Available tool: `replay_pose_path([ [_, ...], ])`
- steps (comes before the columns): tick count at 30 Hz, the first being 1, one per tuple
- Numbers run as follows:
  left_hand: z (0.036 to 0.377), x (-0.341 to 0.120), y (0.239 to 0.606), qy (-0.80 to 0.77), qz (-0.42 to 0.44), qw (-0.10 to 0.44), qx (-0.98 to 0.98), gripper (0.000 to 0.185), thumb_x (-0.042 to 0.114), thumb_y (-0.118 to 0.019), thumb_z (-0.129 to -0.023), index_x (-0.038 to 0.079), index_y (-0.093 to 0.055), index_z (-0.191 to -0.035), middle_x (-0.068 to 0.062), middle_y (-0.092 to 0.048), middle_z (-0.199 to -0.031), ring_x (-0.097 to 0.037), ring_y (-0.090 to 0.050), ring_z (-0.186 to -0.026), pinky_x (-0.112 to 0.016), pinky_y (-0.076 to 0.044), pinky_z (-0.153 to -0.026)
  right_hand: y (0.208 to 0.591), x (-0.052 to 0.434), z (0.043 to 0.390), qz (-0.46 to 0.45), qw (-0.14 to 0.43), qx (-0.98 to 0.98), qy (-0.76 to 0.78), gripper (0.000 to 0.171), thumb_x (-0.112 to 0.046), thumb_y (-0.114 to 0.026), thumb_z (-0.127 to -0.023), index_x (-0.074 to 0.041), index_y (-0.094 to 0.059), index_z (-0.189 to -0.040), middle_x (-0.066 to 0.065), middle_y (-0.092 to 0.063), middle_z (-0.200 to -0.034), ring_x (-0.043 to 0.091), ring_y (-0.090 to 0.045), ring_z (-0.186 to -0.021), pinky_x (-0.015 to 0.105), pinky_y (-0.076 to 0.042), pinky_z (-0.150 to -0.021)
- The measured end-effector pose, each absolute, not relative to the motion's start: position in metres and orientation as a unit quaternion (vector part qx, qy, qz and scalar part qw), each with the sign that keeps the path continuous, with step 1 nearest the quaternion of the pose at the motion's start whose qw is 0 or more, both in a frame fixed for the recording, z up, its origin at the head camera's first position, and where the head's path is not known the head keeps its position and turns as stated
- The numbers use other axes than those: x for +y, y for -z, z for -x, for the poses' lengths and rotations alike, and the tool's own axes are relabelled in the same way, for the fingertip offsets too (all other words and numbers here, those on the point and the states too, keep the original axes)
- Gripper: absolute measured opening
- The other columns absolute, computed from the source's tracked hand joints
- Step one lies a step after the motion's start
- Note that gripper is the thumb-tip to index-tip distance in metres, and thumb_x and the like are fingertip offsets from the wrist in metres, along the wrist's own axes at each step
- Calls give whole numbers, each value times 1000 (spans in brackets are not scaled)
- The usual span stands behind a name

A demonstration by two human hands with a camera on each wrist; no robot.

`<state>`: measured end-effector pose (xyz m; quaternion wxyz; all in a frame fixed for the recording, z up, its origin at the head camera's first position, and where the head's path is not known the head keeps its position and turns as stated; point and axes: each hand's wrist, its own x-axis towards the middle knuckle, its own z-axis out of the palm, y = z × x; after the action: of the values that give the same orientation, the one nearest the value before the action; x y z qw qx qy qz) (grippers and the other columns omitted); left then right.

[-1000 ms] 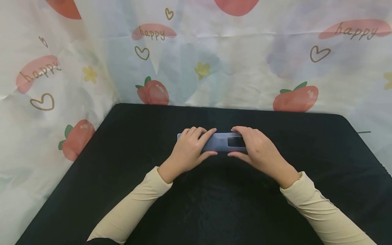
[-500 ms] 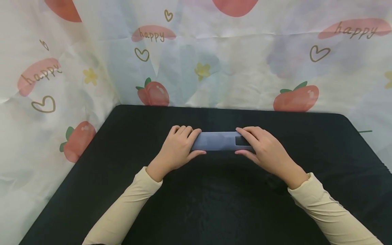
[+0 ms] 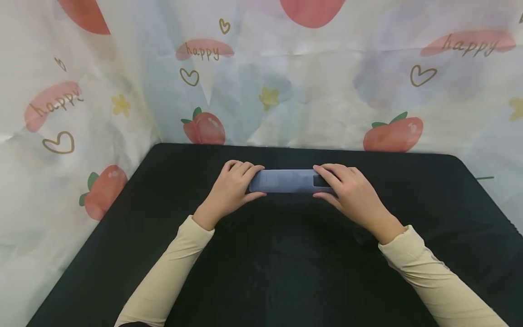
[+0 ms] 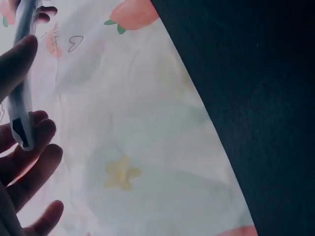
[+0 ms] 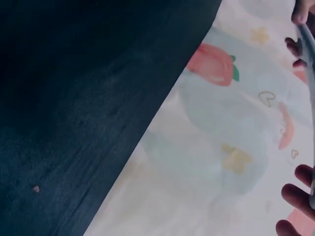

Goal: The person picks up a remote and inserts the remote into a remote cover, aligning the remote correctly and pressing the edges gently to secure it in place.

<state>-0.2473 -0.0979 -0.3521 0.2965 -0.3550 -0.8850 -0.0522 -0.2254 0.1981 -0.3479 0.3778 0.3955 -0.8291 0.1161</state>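
Observation:
A slim blue-grey phone [image 3: 288,180] with a dark rectangular panel near its right end is held level above the table. My left hand [image 3: 229,188] grips its left end, thumb along the near edge and fingers at the far edge. The other end is held the same way by my right hand [image 3: 355,195], which partly covers the dark panel. In the left wrist view the phone [image 4: 20,101] appears edge-on, thin, between thumb and fingers. Only a sliver of the phone [image 5: 312,98] shows at the border of the right wrist view, with right-hand fingers [image 5: 298,196] against it. Its underside is hidden.
A black-covered table [image 3: 286,263] lies below both hands. Pale curtains [image 3: 318,91] printed with fruit, hearts and "happy" hang behind it and along its left side. A tiny light speck [image 5: 36,189] lies on the dark cloth.
My left hand has slid left toward the phone's left end, and the right hand has shifted slightly right. Both hands and the phone then rose a little in the head view.

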Motion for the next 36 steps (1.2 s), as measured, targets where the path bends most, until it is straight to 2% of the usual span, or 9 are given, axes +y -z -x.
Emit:
replay_pose_path([
  [6, 251, -107, 352, 118, 374, 312, -865, 62, 43, -79, -70, 12, -61, -120, -5, -66, -105, -21, -59, -98, -42, -39, -99, 352, 200, 228, -395, 374, -830, -124, 59, -51, -44, -91, -1, -61, -118, 15, -62, -102, 27, -60, -81, 45, -46, -73],
  [8, 249, -109, 351, 161, 377, 305, -860, 62, 40, -81, -69, 11, -61, -121, -5, -66, -106, -21, -58, -99, -41, -38, -99, 353, 200, 229, -395, 365, -833, -134, 56, -49, -53, -89, -1, -62, -116, 14, -62, -99, 27, -60, -81, 45, -46, -75],
  [12, 247, -107, 344, 185, 384, 297, -855, 62, 36, -81, -70, 10, -60, -123, -5, -65, -110, -21, -57, -103, -41, -37, -100, 354, 195, 226, -381, 340, -850, -133, 57, -35, -82, -68, -2, -64, -111, 11, -61, -93, 24, -57, -70, 40, -47, -67],
  [14, 248, -106, 341, 157, 383, 297, -860, 62, 34, -81, -71, 10, -59, -124, -5, -65, -113, -21, -57, -103, -40, -36, -101, 354, 190, 224, -375, 322, -861, -123, 61, -26, -88, -57, -2, -63, -107, 10, -59, -89, 19, -54, -63, 35, -48, -61],
  [20, 248, -99, 339, 49, 389, 291, -873, 62, 28, -79, -74, 11, -56, -128, -8, -61, -118, -23, -56, -107, -41, -36, -102, 359, 177, 213, -382, 270, -875, -122, 54, -25, -83, -65, 3, -57, -104, 11, -60, -86, 12, -54, -58, 28, -50, -52],
  [25, 248, -94, 341, -46, 397, 306, -864, 62, 40, -77, -74, 11, -56, -124, -5, -62, -113, -21, -56, -109, -45, -36, -104, 357, 181, 212, -391, 257, -871, -150, 55, -20, -83, -64, 3, -56, -106, 10, -59, -87, 12, -53, -61, 27, -49, -54],
  [27, 248, -92, 343, -72, 401, 316, -857, 62, 43, -78, -72, 10, -55, -119, -4, -61, -108, -21, -57, -104, -45, -36, -104, 355, 184, 213, -403, 250, -864, -167, 54, -19, -82, -64, 2, -57, -107, 9, -59, -88, 11, -52, -62, 26, -48, -54],
  [31, 248, -86, 346, -87, 403, 341, -845, 50, 32, -81, -70, 7, -54, -104, -5, -62, -95, -21, -60, -91, -41, -42, -98, 352, 186, 213, -426, 227, -852, -203, 52, -17, -80, -65, 1, -58, -108, 7, -59, -91, 9, -51, -65, 24, -47, -56],
  [36, 242, -77, 350, -75, 404, 354, -840, 32, 21, -71, -68, 6, -55, -93, -5, -63, -83, -20, -61, -80, -37, -44, -88, 351, 183, 209, -437, 205, -849, -213, 53, -16, -82, -64, 1, -59, -108, 6, -60, -92, 7, -52, -68, 23, -48, -58],
])
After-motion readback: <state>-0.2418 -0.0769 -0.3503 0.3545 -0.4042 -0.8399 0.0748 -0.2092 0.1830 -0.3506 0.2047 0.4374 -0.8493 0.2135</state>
